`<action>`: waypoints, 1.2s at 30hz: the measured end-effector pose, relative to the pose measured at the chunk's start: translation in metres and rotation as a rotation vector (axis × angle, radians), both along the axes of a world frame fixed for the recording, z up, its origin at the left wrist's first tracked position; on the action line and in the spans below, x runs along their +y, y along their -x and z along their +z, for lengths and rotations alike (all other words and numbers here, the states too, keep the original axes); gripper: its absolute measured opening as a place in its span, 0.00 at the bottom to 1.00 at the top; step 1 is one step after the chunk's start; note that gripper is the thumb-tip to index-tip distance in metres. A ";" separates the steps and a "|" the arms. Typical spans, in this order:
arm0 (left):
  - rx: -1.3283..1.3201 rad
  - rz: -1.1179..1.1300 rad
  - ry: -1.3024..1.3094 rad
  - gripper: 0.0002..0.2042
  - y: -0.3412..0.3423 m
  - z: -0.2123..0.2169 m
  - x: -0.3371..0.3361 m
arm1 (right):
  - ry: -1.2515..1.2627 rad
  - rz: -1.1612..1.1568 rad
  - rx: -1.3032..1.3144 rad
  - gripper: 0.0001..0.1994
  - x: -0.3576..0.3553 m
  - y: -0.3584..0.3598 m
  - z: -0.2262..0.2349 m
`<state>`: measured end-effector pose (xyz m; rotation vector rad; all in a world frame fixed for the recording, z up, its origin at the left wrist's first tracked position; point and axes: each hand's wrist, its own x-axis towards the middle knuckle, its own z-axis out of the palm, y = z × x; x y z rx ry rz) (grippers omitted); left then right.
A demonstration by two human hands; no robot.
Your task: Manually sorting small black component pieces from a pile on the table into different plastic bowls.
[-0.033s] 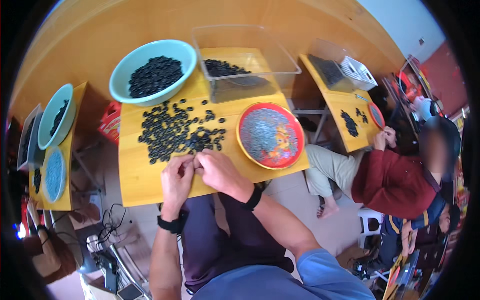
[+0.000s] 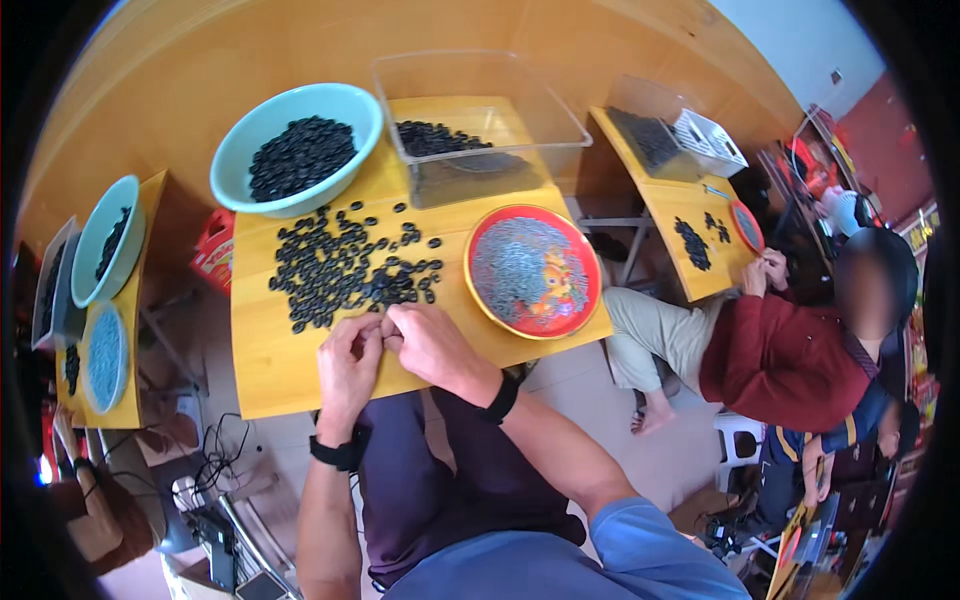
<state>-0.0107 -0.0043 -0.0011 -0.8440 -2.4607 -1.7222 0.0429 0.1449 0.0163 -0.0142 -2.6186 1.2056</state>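
Note:
Close to the front edge of the yellow table (image 2: 268, 385), my left hand (image 2: 349, 362) and my right hand (image 2: 432, 343) meet with fingertips pinched together. Whatever lies between the fingers is too small or hidden to make out. Just beyond my fingertips spreads a loose layer of small black oval pieces (image 2: 325, 262). A round red dish with a yellow rim (image 2: 583, 312) sits to the right of my right hand, holding many thin grey metal pieces (image 2: 515, 258) that look like pins or screws.
At the back stand a light green basin (image 2: 232, 165) heaped with black pieces and a clear plastic bin (image 2: 480, 180) holding more. A person in a dark red top (image 2: 775, 355) works at another table on the right. A further table with basins (image 2: 128, 385) stands left.
The whole view has shifted slightly, so the table and its contents sit a little further left. Both hands stay together in the same pinching pose.

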 end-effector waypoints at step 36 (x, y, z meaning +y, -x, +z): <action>-0.153 -0.009 -0.113 0.04 0.001 0.003 0.004 | -0.470 0.103 -0.420 0.02 0.189 -0.099 0.045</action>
